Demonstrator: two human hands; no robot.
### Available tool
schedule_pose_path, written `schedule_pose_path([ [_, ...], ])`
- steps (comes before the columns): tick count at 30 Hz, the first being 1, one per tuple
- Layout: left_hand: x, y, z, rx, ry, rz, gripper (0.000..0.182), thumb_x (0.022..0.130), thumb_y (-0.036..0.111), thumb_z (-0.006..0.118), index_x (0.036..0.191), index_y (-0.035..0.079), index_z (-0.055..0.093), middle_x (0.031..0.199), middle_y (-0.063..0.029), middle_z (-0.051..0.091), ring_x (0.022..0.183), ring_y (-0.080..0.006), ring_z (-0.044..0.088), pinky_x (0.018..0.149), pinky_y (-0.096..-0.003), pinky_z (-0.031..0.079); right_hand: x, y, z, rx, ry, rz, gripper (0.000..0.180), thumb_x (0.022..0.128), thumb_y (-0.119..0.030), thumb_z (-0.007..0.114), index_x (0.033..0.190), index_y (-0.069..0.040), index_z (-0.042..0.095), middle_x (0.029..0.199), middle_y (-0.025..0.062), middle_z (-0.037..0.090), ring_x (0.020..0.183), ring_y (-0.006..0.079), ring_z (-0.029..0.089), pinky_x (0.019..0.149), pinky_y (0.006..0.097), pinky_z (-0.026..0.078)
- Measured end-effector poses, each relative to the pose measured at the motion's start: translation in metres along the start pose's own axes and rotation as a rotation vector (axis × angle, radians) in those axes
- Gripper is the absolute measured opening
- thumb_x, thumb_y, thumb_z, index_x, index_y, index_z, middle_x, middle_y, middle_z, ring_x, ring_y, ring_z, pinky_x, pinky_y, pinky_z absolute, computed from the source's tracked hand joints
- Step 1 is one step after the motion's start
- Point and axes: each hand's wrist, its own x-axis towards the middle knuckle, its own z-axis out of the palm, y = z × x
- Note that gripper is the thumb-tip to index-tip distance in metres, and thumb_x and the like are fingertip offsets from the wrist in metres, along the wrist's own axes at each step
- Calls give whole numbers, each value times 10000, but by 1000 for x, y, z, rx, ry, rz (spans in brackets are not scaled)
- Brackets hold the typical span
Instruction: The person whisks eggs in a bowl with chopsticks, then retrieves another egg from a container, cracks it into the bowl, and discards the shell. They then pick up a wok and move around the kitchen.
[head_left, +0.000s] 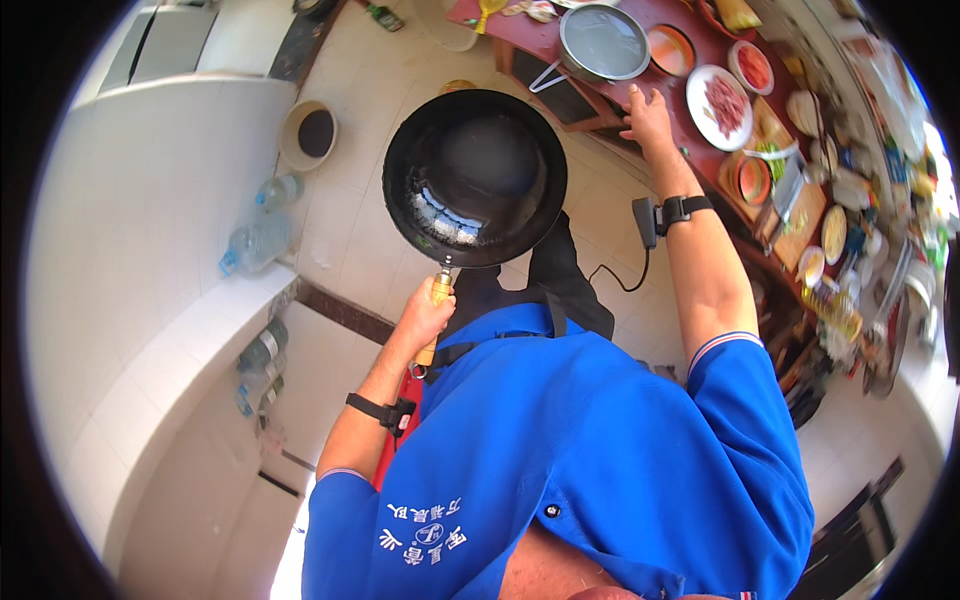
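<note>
My left hand (427, 313) is closed around the wooden handle of a black wok (480, 169), which it holds out over the tiled floor. The wok's inside is shiny and wet-looking, with a small green scrap near the handle. My right hand (646, 116) reaches over the edge of a red table with its fingers spread and nothing in it. Just beyond those fingers stands a metal pot (604, 41) of cloudy liquid, its handle jutting over the table edge. A white plate of sliced raw meat (726, 103) lies to the right of that hand.
On the red table (679, 154) are an orange bowl (671, 50), a bowl of red pieces (752, 67) and a cutting board (806, 225) with a cleaver (787, 191). Bottles crowd the far right. A bucket (308, 135) and large plastic bottles (259, 241) stand on the left.
</note>
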Motion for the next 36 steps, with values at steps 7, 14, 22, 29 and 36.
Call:
schedule_pose_path([
  [7, 10, -19, -24, 284, -160, 59, 223, 935, 150, 658, 1105, 44, 560, 724, -21, 576, 543, -117, 546, 492, -291, 464, -185, 143, -48, 58, 162, 85, 738, 1020, -313, 600, 1585, 8, 252, 937, 110, 695, 732, 163, 646, 551, 346, 577],
  [14, 17, 11, 9, 598, -419, 77, 209, 938, 151, 644, 1093, 45, 550, 721, -19, 557, 532, -113, 527, 477, -298, 454, -424, 329, -84, -151, 366, 446, 742, 978, -342, 618, 1550, 33, 329, 1204, 301, 628, 1092, 403, 618, 974, 470, 502],
  [22, -8, 18, 134, 886, -684, 106, 186, 954, 152, 625, 1094, 48, 560, 731, 3, 536, 549, -92, 503, 490, -268, 445, -632, 433, -101, 157, 661, 794, 708, 967, -296, 630, 1535, 21, 350, 1374, 352, 576, 1286, 452, 583, 1096, 486, 462],
  [29, -67, -5, 284, 989, -825, 80, 151, 965, 139, 597, 1082, 54, 557, 744, 7, 532, 559, -82, 499, 503, -250, 438, -738, 513, -129, 360, 734, 935, 716, 961, -306, 634, 1555, -21, 353, 1412, 281, 587, 1299, 410, 587, 1090, 453, 473],
  [36, -107, -32, 425, 1104, -986, 136, 152, 972, 123, 589, 1093, 38, 553, 746, -1, 546, 573, -84, 515, 520, -249, 449, -803, 591, -196, 466, 1022, 934, 615, 949, -320, 634, 1477, -47, 475, 1307, 274, 655, 1220, 434, 629, 1037, 481, 505],
])
